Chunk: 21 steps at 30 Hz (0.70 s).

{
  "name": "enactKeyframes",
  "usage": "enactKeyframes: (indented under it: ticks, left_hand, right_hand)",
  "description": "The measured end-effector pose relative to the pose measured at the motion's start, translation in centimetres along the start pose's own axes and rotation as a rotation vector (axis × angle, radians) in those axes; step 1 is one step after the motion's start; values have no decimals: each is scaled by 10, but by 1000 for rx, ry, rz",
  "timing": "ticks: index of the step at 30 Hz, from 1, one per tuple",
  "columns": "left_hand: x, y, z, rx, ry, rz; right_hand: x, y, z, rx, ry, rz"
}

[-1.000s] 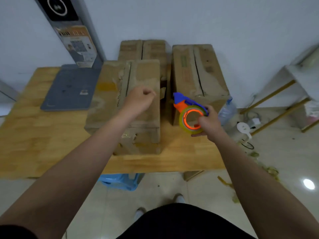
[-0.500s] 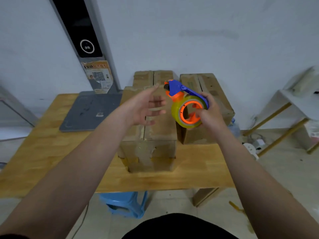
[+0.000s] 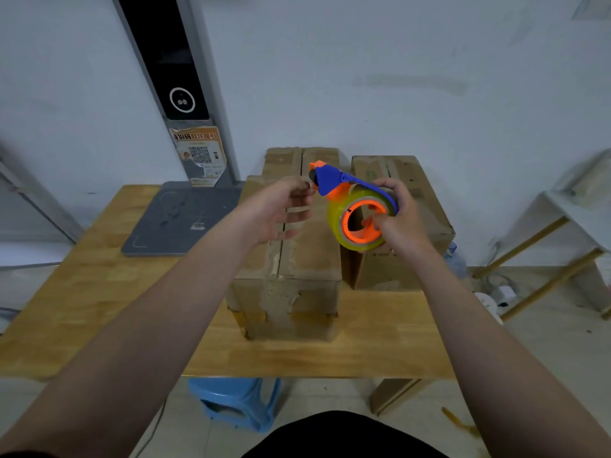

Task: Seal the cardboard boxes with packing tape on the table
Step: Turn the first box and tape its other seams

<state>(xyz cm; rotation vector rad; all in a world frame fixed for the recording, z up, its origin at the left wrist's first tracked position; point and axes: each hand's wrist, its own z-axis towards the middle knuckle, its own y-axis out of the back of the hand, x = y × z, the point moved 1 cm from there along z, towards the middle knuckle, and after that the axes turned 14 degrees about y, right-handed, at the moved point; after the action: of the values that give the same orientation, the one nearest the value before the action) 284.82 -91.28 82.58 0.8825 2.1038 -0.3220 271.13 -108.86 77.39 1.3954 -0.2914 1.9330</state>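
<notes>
Right hand (image 3: 405, 226) grips the tape dispenser (image 3: 355, 206), thumb inside the orange core, fingers (image 3: 388, 186) curled over the blue handle; it is held in the air above the boxes. Left hand (image 3: 274, 209) is at the dispenser's nose, fingertips curled and close together by the black roller; I cannot tell whether they pinch a tape end. Near box (image 3: 297, 269) stands on the table (image 3: 82, 292), its top seam showing a gap. Right box (image 3: 410, 259) stands just beside it, rear box (image 3: 291, 158) behind.

Near box (image 3: 297, 259), right box (image 3: 403, 259): narrow gap between; table (image 3: 82, 292) open left, front; grey slab (image 3: 185, 219) blocks rear-left.
</notes>
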Motion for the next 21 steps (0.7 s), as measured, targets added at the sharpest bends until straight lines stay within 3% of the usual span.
enactKeyframes:
  ticks: [9,17,21]
  left_hand:
    - [13,-3,23,-408,-277,215]
    - [44,2,48,-513,-231,343]
    - [57,36,51,-694,-223,311]
  right_hand:
    - [-28,2,13,195,174,-119]
    - [-51,5,18,301,317,-268]
    - [-65,16,15,310,371,-293]
